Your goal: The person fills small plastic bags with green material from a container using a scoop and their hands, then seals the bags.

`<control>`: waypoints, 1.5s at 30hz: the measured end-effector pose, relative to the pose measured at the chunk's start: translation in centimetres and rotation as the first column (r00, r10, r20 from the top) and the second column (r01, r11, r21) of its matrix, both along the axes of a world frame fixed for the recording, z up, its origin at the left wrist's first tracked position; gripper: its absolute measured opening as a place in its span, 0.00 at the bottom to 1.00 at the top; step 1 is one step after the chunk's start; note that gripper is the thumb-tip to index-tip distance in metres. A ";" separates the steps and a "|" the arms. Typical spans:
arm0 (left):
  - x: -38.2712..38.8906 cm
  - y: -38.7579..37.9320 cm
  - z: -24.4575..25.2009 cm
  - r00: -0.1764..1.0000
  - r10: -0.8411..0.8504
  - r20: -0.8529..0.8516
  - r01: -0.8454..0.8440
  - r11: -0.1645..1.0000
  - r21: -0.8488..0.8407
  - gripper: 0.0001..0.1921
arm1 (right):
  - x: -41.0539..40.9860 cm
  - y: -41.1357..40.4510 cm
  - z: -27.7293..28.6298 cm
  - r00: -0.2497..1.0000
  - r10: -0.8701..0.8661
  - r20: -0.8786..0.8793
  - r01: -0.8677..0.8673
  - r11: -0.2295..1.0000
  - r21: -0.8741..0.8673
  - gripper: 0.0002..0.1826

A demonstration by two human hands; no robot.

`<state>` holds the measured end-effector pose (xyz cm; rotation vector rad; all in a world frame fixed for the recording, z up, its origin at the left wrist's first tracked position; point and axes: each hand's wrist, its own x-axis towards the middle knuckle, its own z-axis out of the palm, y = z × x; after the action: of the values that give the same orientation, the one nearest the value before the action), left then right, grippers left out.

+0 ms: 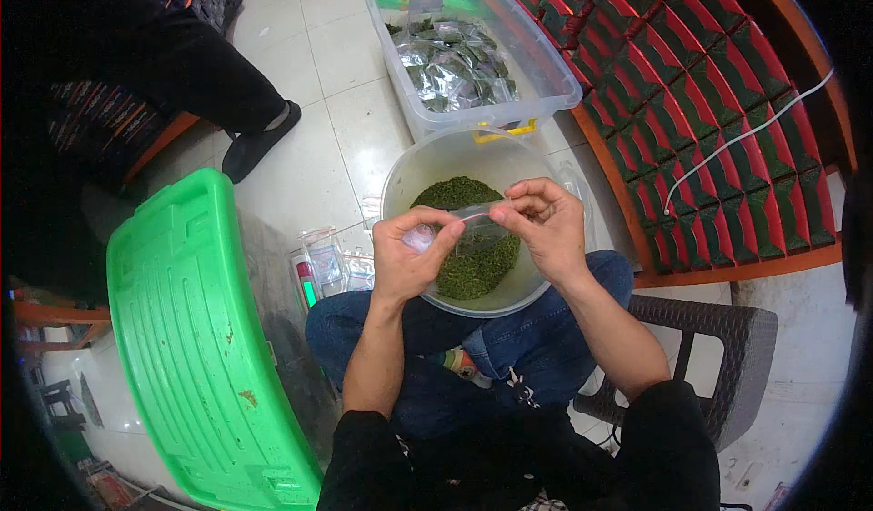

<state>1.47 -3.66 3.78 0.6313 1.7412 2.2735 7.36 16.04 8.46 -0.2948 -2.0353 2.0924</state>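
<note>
Both hands pinch the top edge of a clear plastic zip bag [476, 212] above a round translucent tub [409, 170]. My left hand [411, 245] grips the bag's left end between thumb and forefinger, with a whitish translucent item [419, 237] tucked in the palm. My right hand [548, 228] pinches the right end the same way. Below them, dried green chopped leaves [470, 272] lie in the tub, which stands against my crossed legs. How full the bag is cannot be told.
A clear bin [552, 95] of filled bags stands beyond the tub. Left are a green-lidded box [184, 347], small packets [324, 259] and another person's leg [225, 81]. A red-and-green rack [716, 136] and dark woven stool [743, 347] stand right.
</note>
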 end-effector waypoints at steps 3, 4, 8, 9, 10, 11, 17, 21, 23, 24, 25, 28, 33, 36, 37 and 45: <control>0.1 0.1 -0.2 0.994 0.063 0.086 -0.061 0.998 -0.022 0.05 | -0.1 -0.2 0.4 1.000 0.002 -0.012 -0.003 0.999 -0.047 0.19; 0.1 0.2 -0.2 0.990 0.072 0.120 -0.071 0.997 -0.010 0.05 | 0.0 0.1 0.5 1.000 0.002 -0.012 -0.002 0.999 -0.047 0.19; 0.2 0.9 -1.1 0.996 0.087 -0.007 -0.087 0.996 -0.006 0.06 | 0.4 0.9 0.1 0.998 0.052 0.028 -0.052 0.998 0.024 0.22; 0.3 1.1 -1.2 0.996 0.089 0.022 -0.089 0.996 0.000 0.06 | 0.4 0.9 -0.1 0.998 0.060 -0.005 -0.060 0.996 0.061 0.23; 0.4 1.3 -1.1 0.995 0.091 0.050 -0.091 0.996 0.007 0.06 | 0.4 0.8 -0.1 0.998 0.060 -0.004 -0.059 0.996 0.060 0.23; 0.5 1.3 -1.0 0.995 0.090 0.050 -0.090 0.996 0.006 0.06 | 0.4 0.8 0.1 0.998 0.063 0.008 -0.063 0.997 0.037 0.23; 0.7 1.7 -1.2 0.994 -0.001 0.106 0.009 0.997 -0.073 0.05 | -0.2 0.3 -0.9 0.983 0.173 0.066 -0.176 0.983 0.045 0.20; 0.1 2.4 -1.1 0.935 -0.190 0.300 0.196 0.981 0.011 0.19 | -2.0 3.2 -0.7 0.985 0.097 0.141 -0.145 0.914 0.379 0.18; 0.2 2.4 -1.2 0.926 -0.234 0.296 0.217 0.972 0.090 0.26 | -4.3 4.0 1.9 0.988 -0.152 0.019 0.136 0.927 0.349 0.16; 0.1 2.5 -1.4 0.925 -0.216 0.312 0.190 0.975 0.114 0.31 | -4.6 3.4 2.6 0.988 -0.153 0.019 0.136 0.925 0.353 0.16; -0.1 2.2 -1.7 0.927 -0.182 0.329 0.148 0.981 0.127 0.36 | -5.5 2.0 2.6 0.961 -0.192 -0.201 0.245 0.925 0.289 0.15; -0.3 2.2 -2.1 0.912 -0.113 0.395 0.021 0.973 0.229 0.38 | -2.9 1.0 0.4 0.995 0.031 -0.090 0.042 0.707 0.706 0.21; 0.4 2.9 -1.3 0.913 -0.130 0.386 -0.044 0.911 0.409 0.36 | 0.6 -2.4 -2.3 0.871 0.350 0.346 -0.363 0.931 -0.029 0.11; -0.1 2.3 -0.9 0.893 -0.301 0.335 0.112 0.869 0.482 0.33 | 0.8 -2.5 -4.2 0.908 0.335 0.251 -0.286 0.934 -0.214 0.12; -0.2 2.1 -1.0 0.865 -0.394 0.311 0.201 0.840 0.503 0.33 | 0.8 -2.2 -4.0 0.906 0.341 0.250 -0.292 0.932 -0.213 0.12; 0.1 1.7 -1.4 0.835 -0.469 0.289 0.370 0.866 0.337 0.33 | -2.1 0.0 2.3 0.941 0.311 -0.130 -0.120 0.669 0.733 0.14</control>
<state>1.60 -1.97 2.34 0.5332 1.0098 2.1428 5.28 16.09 10.71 0.3458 -2.6089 1.1556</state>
